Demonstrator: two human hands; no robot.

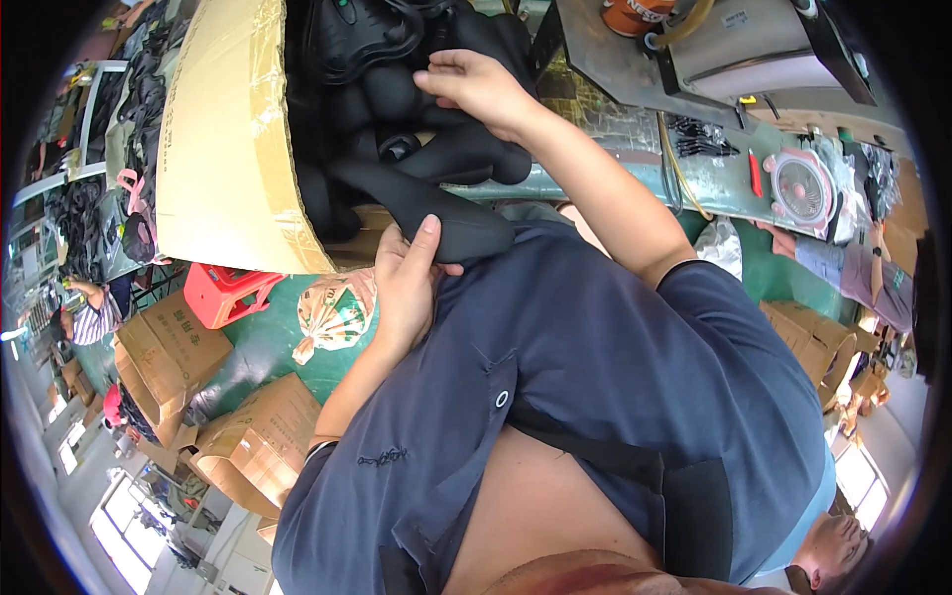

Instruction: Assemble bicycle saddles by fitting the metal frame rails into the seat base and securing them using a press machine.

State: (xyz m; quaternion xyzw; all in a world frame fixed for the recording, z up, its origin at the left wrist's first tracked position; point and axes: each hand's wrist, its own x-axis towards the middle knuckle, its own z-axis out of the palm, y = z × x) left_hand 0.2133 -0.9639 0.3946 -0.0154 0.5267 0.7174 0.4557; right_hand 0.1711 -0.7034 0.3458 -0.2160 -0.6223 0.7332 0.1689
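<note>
My left hand (pixel 405 283) grips a smooth black padded piece (pixel 446 223), thumb on top and the other fingers partly hidden beneath it. The piece is long and curved, with one end close to my shirt. My right hand (pixel 474 89) reaches over a heap of black padded pieces (pixel 387 94); its fingers are stretched out and nothing shows in them. Whether its fingertips touch the heap I cannot tell. A large cardboard box (pixel 233 139) stands at the left of the heap, its taped edge beside the pieces.
Along the far right runs a green workbench (pixel 635 178) with a pink fan (pixel 801 190), a red-handled tool (pixel 755 174) and a metal machine (pixel 749 50). A red stool (pixel 226 295), a tied plastic bag (pixel 335 312) and cardboard boxes (pixel 260 436) sit at left. Other people are farther off.
</note>
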